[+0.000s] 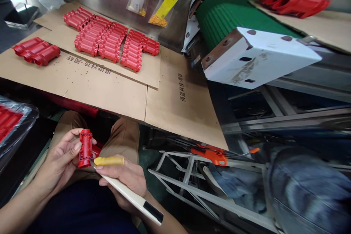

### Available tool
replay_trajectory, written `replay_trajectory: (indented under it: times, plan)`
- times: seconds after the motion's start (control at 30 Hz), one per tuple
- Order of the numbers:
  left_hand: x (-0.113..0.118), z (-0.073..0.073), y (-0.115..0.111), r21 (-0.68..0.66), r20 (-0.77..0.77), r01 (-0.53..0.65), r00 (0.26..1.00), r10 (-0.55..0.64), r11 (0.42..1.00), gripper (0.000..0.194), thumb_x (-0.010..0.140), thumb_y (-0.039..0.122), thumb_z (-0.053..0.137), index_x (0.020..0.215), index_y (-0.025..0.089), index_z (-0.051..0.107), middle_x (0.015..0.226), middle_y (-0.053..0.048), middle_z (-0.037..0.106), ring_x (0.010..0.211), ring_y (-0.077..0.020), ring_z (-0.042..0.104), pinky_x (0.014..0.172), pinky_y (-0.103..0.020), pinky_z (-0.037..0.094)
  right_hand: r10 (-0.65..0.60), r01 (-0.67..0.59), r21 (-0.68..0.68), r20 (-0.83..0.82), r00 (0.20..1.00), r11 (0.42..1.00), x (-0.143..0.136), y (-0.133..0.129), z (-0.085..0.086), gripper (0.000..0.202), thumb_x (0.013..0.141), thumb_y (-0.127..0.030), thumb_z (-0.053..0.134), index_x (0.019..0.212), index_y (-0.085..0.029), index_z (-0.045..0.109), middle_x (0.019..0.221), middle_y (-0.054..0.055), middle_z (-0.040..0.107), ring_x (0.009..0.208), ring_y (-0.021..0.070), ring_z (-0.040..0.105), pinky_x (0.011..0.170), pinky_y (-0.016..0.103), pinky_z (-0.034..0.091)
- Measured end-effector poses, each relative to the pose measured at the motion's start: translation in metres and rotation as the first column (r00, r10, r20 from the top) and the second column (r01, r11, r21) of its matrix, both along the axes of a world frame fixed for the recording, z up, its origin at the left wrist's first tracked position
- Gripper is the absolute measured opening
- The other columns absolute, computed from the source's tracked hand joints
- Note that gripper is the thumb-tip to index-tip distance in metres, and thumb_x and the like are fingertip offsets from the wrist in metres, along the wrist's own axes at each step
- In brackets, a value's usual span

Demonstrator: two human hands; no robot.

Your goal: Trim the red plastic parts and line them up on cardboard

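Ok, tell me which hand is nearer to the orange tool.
Right. The right hand, gripping a white-handled tool, is left of the orange tool; the left hand, holding a red part, is farther left.

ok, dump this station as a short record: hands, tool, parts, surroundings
left: left hand holds a red part
right: right hand grips a white-handled tool; yellow finger cot on one digit
tool_tip: at the red part's lower end; contact unclear
table: rows of red parts on cardboard
beyond_cardboard: two clear bags
far_right: green belt
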State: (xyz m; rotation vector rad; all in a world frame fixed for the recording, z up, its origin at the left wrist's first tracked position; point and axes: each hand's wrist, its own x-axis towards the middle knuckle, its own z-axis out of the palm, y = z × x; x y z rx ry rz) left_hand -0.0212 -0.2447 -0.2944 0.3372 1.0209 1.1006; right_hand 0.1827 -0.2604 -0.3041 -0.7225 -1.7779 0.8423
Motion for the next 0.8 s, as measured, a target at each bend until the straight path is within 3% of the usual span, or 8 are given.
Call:
replay_trajectory:
  times: [0.17,0.3,0.37,0.43,0.5,0.53,0.67,0.8]
  plan:
    - [-0.002,-0.007,0.001,0.039,-0.029,0.018,0.999,-0.017,0.999,0.045,0.080,0.033,0.091,0.119,0.025,0.070,0.106,-0.008,0.080,0.077,-0.0204,0.076,0.068,-0.029,0.065,0.017,-0.017,0.001,0.070,0.997,1.000,0.002,0.003,0.004,0.017,0.105,-0.022,0.064,0.120,-0.016,0.071,0.107,0.011,0.082,0.108,0.0207,0.078,0.096,0.032,0.066]
    - [-0.005,-0.013,0.003,0.087,-0.072,0.026,0.997,-0.020,0.996,0.041,0.082,0.033,0.090,0.116,0.023,0.070,0.103,-0.009,0.080,0.078,-0.0189,0.077,0.069,-0.026,0.065,0.010,-0.075,0.214,0.288,0.957,0.974,0.001,0.006,0.008,0.016,0.103,-0.012,0.062,0.118,-0.010,0.068,0.095,0.014,0.078,0.088,0.0216,0.076,0.082,0.033,0.068]
    - [-0.006,-0.015,0.003,0.098,-0.082,0.030,0.996,-0.022,0.995,0.039,0.084,0.031,0.088,0.118,0.024,0.069,0.105,-0.008,0.079,0.080,-0.0183,0.077,0.072,-0.025,0.065,-0.057,-0.042,0.284,0.332,0.941,0.958,0.001,0.004,0.008,0.020,0.102,-0.009,0.061,0.121,-0.011,0.067,0.097,0.014,0.078,0.086,0.0221,0.076,0.076,0.033,0.069]
    - [-0.007,-0.014,0.002,0.115,-0.081,0.025,0.997,-0.016,0.993,0.037,0.087,0.029,0.086,0.118,0.026,0.068,0.110,-0.006,0.078,0.083,-0.0182,0.077,0.075,-0.027,0.065,-0.204,0.164,0.191,0.217,0.955,0.968,0.002,0.002,0.006,0.023,0.104,-0.010,0.059,0.124,-0.017,0.066,0.099,0.010,0.080,0.089,0.0212,0.078,0.080,0.034,0.069]
    - [-0.006,-0.014,-0.001,0.130,-0.075,0.013,0.997,-0.003,0.991,0.032,0.088,0.029,0.084,0.116,0.027,0.068,0.110,-0.005,0.077,0.085,-0.0187,0.077,0.079,-0.029,0.065,-0.373,0.373,0.014,0.083,0.924,0.928,0.001,0.000,0.004,0.021,0.105,-0.013,0.060,0.123,-0.021,0.067,0.103,0.008,0.081,0.098,0.0217,0.080,0.088,0.037,0.069]
    - [-0.006,-0.014,-0.002,0.141,-0.077,0.014,0.997,-0.003,0.990,0.029,0.089,0.028,0.084,0.113,0.026,0.069,0.108,-0.004,0.077,0.086,-0.0191,0.077,0.081,-0.031,0.065,-0.411,0.413,-0.041,0.053,0.910,0.910,0.000,0.000,0.003,0.018,0.104,-0.016,0.062,0.120,-0.022,0.069,0.106,0.009,0.081,0.102,0.0229,0.079,0.090,0.039,0.069]
    - [-0.007,-0.016,-0.008,0.244,-0.199,0.045,0.980,0.004,0.969,0.021,0.084,0.025,0.088,0.099,0.023,0.073,0.096,-0.003,0.075,0.090,-0.0190,0.074,0.087,-0.029,0.062,-0.267,0.266,0.019,0.013,0.964,0.964,-0.013,0.003,0.001,0.018,0.103,-0.023,0.067,0.119,-0.021,0.073,0.114,0.013,0.080,0.106,0.0256,0.077,0.091,0.043,0.068]
    - [-0.007,-0.015,-0.012,0.314,-0.370,0.076,0.928,0.048,0.946,0.019,0.080,0.024,0.091,0.093,0.023,0.076,0.092,-0.003,0.075,0.090,-0.0193,0.072,0.086,-0.025,0.060,-0.242,0.243,0.104,-0.029,0.970,0.964,-0.025,0.006,-0.001,0.024,0.103,-0.018,0.065,0.126,-0.016,0.070,0.111,0.014,0.081,0.106,0.0253,0.077,0.090,0.042,0.068]
